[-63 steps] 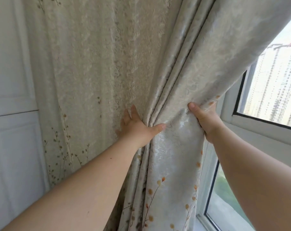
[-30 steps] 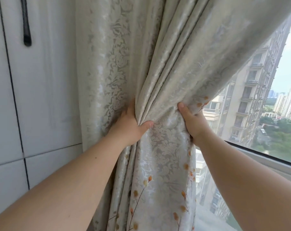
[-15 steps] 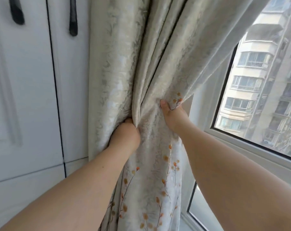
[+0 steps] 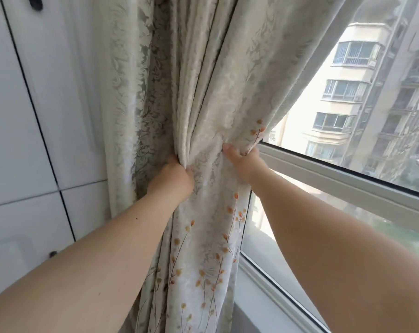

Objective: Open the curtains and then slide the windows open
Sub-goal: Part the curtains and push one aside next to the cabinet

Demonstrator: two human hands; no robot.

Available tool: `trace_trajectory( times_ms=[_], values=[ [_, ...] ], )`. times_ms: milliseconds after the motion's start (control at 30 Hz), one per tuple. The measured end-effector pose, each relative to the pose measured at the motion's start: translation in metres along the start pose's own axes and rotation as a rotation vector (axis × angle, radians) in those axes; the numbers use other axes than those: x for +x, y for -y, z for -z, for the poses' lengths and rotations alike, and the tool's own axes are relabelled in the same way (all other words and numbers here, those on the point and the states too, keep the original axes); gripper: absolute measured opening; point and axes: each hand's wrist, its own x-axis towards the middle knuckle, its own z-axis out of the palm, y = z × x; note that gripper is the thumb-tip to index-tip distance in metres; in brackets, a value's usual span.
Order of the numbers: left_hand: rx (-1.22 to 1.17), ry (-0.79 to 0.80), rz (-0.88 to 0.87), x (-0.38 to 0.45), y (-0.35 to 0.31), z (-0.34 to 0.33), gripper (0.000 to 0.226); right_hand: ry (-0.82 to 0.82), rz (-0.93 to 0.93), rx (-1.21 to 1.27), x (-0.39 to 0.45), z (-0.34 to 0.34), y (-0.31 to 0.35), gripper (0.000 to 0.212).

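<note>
A cream damask curtain (image 4: 203, 75) with small orange flower sprigs near its lower part is gathered into thick folds against the left side of the window. My left hand (image 4: 173, 180) is closed around the bunched folds from the left. My right hand (image 4: 243, 161) grips the curtain's right edge, thumb on the front of the cloth. To the right the window (image 4: 347, 116) is uncovered, its white horizontal frame bar (image 4: 347, 182) running across, with a lower pane beneath it. The window sash looks closed.
White cabinet doors (image 4: 43, 111) with a dark handle (image 4: 34, 2) at the top fill the left side, right next to the curtain. A white sill (image 4: 271, 318) runs along the bottom right. Apartment blocks show through the glass.
Both hands have pushed the curtain leftward and bunched it tighter against the cabinet. More of the window glass and its frame bar are now uncovered on the right.
</note>
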Motion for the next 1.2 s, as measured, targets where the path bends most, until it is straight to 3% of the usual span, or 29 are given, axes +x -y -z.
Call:
trace_trajectory(
  times_ms=[233,433,533,667,800,867,1033,1200],
  values=[
    [-0.099,0.157,0.075,-0.06,-0.014,-0.033,0.071,0.045,-0.096,-0.002,-0.052,0.052,-0.049,0.1],
    [-0.095,0.329,0.058,-0.086,-0.02,-0.026,0.105,-0.057,-0.155,-0.191,-0.111,0.082,-0.065,0.083],
    [-0.087,0.394,-0.003,-0.103,-0.015,-0.028,0.112,-0.161,-0.164,-0.275,-0.149,0.093,-0.062,0.072],
    [-0.037,0.499,-0.163,-0.131,-0.008,-0.024,0.111,-0.266,-0.22,-0.297,-0.206,0.083,-0.059,0.057],
    [-0.021,0.605,-0.229,-0.161,0.006,-0.018,0.101,-0.258,-0.314,-0.413,-0.259,0.063,-0.06,0.068],
    [0.097,0.692,-0.258,-0.18,0.015,-0.01,0.089,-0.3,-0.388,-0.473,-0.288,0.059,-0.061,0.076],
    [0.478,0.946,-0.549,-0.228,0.012,0.016,0.074,-0.396,-0.492,-0.626,-0.356,0.071,-0.054,0.087],
    [0.451,1.041,-0.861,-0.318,-0.021,0.038,0.059,-0.374,-0.525,-0.73,-0.464,0.092,-0.05,0.07]
  ],
)
